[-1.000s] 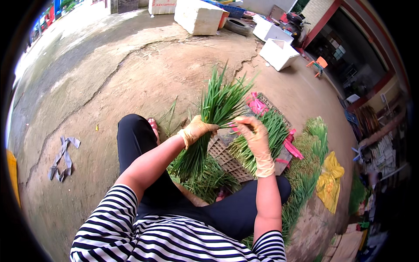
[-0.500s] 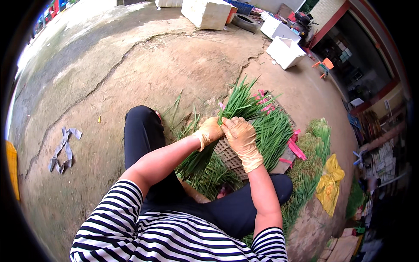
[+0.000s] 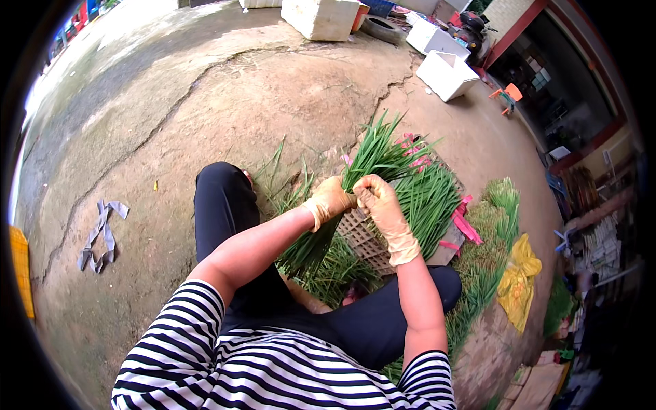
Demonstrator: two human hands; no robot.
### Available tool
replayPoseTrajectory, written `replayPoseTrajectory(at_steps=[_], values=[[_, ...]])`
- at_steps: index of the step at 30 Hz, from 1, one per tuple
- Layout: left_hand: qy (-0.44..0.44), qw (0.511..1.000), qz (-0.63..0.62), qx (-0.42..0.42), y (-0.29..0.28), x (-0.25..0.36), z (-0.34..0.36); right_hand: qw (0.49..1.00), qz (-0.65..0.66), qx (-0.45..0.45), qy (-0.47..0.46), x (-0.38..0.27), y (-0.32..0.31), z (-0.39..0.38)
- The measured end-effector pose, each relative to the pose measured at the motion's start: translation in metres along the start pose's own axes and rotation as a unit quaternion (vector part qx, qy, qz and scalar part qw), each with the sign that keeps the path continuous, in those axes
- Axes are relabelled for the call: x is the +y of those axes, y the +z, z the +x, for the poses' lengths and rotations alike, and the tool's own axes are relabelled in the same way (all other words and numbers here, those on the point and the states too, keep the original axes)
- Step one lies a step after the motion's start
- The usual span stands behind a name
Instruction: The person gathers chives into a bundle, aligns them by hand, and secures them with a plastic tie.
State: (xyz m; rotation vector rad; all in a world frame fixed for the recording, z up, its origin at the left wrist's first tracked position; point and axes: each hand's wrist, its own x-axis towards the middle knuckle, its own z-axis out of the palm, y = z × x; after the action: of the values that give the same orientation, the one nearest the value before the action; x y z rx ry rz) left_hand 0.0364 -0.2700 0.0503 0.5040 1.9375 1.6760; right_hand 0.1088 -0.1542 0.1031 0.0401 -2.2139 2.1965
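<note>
My left hand (image 3: pixel 331 198), in a pale rubber glove, is closed round the middle of a bunch of chives (image 3: pixel 380 154). Long green leaves fan out beyond the fist, and the other end hangs down between my knees. Right beside it, my gloved right hand (image 3: pixel 380 203) is pinched shut against the bunch; whatever its fingers hold is too small to make out. Under the hands stands an upturned plastic crate (image 3: pixel 364 240). More chives (image 3: pixel 430 210) lie on its right side, with pink strips (image 3: pixel 466 223) next to them.
Loose leaves (image 3: pixel 335 273) lie between my legs. A long heap of chives (image 3: pixel 478 260) spreads on the right, beside a yellow plastic bag (image 3: pixel 517 280). A grey cloth strip (image 3: pixel 101 236) is on the ground at left. White foam boxes (image 3: pixel 447 75) and a tyre (image 3: pixel 381 29) stand farther off.
My right hand has drawn slightly right and up, its fingers now curled in a pinch beside the left fist. The left hand keeps its hold on the bunch.
</note>
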Motion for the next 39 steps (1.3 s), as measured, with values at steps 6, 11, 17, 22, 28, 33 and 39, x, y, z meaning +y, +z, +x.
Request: replayPoseTrajectory(at_steps=[6,11,17,22,28,33,39], values=[[0.018,0.985,-0.169,0.034,-0.005,0.005,0.01,0.988,-0.09,-0.084,0.09,-0.019,-0.031,-0.018],[0.0,0.934,-0.339,0.113,-0.004,0.005,0.013,0.987,-0.146,-0.051,0.04,0.072,0.013,-0.006],[-0.059,0.936,-0.313,-0.15,-0.024,0.029,-0.009,0.967,0.036,-0.162,0.191,0.026,-0.004,-0.021],[-0.028,0.895,-0.383,-0.228,-0.021,0.021,-0.007,0.951,0.083,-0.185,0.233,0.026,-0.012,-0.027],[-0.001,0.924,-0.36,-0.126,-0.02,0.027,-0.008,0.96,0.111,-0.137,0.219,0.044,-0.006,-0.023],[0.004,0.932,-0.351,-0.093,-0.02,0.027,-0.007,0.98,0.078,-0.106,0.152,0.058,-0.003,-0.022],[0.083,0.86,-0.396,-0.312,-0.02,0.031,-0.012,0.972,0.151,-0.116,0.135,0.065,-0.007,-0.025]])
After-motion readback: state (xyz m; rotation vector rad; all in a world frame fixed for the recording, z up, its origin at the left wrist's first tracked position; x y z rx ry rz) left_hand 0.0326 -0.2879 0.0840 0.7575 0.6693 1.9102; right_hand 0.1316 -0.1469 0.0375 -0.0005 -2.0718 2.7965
